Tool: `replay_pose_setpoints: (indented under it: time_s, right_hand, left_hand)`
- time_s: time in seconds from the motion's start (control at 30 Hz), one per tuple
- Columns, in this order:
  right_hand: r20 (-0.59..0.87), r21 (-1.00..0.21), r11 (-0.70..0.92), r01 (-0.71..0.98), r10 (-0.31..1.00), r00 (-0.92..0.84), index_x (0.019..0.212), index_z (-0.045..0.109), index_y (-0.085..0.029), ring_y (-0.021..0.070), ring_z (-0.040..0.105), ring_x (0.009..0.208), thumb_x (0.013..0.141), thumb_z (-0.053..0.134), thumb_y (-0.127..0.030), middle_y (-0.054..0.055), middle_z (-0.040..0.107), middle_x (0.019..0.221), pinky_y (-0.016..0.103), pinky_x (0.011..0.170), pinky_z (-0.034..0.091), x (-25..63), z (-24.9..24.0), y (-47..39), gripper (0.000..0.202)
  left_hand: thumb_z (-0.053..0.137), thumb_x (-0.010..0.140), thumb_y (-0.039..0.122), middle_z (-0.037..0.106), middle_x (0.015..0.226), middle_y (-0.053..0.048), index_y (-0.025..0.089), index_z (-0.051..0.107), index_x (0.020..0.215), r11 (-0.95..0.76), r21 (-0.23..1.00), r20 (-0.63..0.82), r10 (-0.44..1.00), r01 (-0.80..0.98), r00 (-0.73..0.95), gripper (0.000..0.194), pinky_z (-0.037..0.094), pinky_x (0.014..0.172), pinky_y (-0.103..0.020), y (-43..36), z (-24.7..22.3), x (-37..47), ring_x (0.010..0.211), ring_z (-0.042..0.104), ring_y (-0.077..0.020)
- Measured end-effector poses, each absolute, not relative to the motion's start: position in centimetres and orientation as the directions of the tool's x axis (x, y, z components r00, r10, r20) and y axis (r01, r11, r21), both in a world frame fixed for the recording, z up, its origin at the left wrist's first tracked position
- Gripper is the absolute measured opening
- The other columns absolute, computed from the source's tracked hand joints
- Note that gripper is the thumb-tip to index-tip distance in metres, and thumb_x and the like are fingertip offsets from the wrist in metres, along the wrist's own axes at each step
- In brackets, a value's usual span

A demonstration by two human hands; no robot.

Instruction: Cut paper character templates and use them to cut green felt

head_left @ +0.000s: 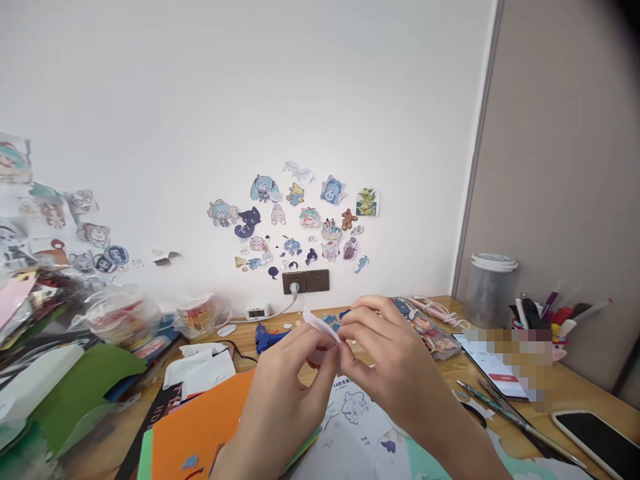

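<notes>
My left hand (295, 377) is closed, with thumb and forefinger pinching a small piece of white paper (320, 325). Opposite it, my right hand (383, 350) pinches the same paper at its right edge. The piece is held up above the table and looks curved or folded; its lower part is hidden behind my fingers. Below my hands lies a white sheet with a line drawing (354, 405), and a small dark blue cutout (389, 446) rests on it. A blue tool (267, 339), partly covered by my left hand, lies behind.
Orange paper (200, 420) and crumpled white paper (200, 367) lie on the left, near a wrapped tub (120, 317). Scissors (500, 407), a phone (600, 440), a tablet (493, 363) and a pen holder (540, 320) are on the right. Paper cutouts (310, 218) cover the wall around a socket (294, 283).
</notes>
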State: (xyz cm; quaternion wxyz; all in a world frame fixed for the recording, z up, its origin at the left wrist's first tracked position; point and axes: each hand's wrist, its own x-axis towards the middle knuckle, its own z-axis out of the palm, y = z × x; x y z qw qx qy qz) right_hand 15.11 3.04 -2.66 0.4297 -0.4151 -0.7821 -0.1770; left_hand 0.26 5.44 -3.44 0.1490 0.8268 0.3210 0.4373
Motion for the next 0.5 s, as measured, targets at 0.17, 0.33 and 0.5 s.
replay_pose_setpoints:
  time_s: [0.17, 0.33, 0.5]
  right_hand:
    - [0.81, -0.126, 0.608, 0.784, 0.519, -0.273, 0.075, 0.057, -0.016, 0.0174, 0.047, 0.089, 0.081, 0.048, -0.007, 0.001, 0.06, 0.079, 0.032, 0.079, 0.041, 15.33, -2.51, 3.11, 0.014]
    - [0.794, -0.211, 0.641, 0.738, 0.553, -0.252, 0.073, 0.056, -0.018, 0.0154, 0.046, 0.088, 0.081, 0.05, -0.009, -0.002, 0.06, 0.078, 0.029, 0.078, 0.039, 15.52, -2.06, 2.74, 0.013]
    - [0.762, -0.312, 0.585, 0.748, 0.624, -0.17, 0.07, 0.05, -0.018, 0.0148, 0.045, 0.083, 0.082, 0.047, -0.011, -0.002, 0.055, 0.074, 0.029, 0.073, 0.038, 15.78, -1.9, 2.57, 0.014]
  left_hand:
    - [0.047, 0.084, 0.018, 0.056, 0.064, 0.002, 0.019, 0.05, 0.066, -0.748, 0.561, 0.613, 0.663, 0.355, 0.43, 0.018, 0.037, 0.056, -0.02, 5.38, -3.02, 0.01, 0.059, 0.049, -0.0111]
    - [0.048, 0.084, 0.019, 0.06, 0.067, 0.002, 0.019, 0.056, 0.069, -0.711, 0.631, 0.558, 0.694, 0.311, 0.454, 0.017, 0.04, 0.06, -0.02, 5.46, -2.82, -0.16, 0.063, 0.053, -0.0112]
    - [0.052, 0.082, 0.027, 0.061, 0.07, -0.001, 0.018, 0.06, 0.074, -0.637, 0.73, 0.518, 0.751, 0.247, 0.409, 0.015, 0.045, 0.066, -0.026, 5.97, -3.31, -0.34, 0.07, 0.056, -0.0159]
